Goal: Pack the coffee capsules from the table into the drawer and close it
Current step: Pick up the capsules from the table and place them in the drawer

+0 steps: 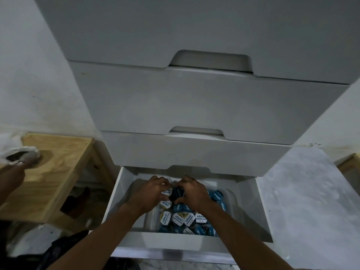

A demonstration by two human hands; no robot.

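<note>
Here, left hand (150, 193) and right hand (192, 194), fingers curled, both grip capsules (177, 192) above the pile in the open drawer (175, 240).

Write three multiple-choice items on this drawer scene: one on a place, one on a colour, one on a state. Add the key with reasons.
1. Where are the left hand and the right hand?
A. inside the bottom drawer
B. on a stove
C. in a sink

2. The lids of the capsules are:
A. red and green
B. blue and white
C. all yellow

3. The bottom drawer is:
A. shut
B. pulled open
C. turned upside down

Key:
1 A, both hands meet over the capsules between the drawer's walls.
2 B, blue lids and white lids lie mixed in the pile.
3 B, its inside and contents are in plain view.
</note>
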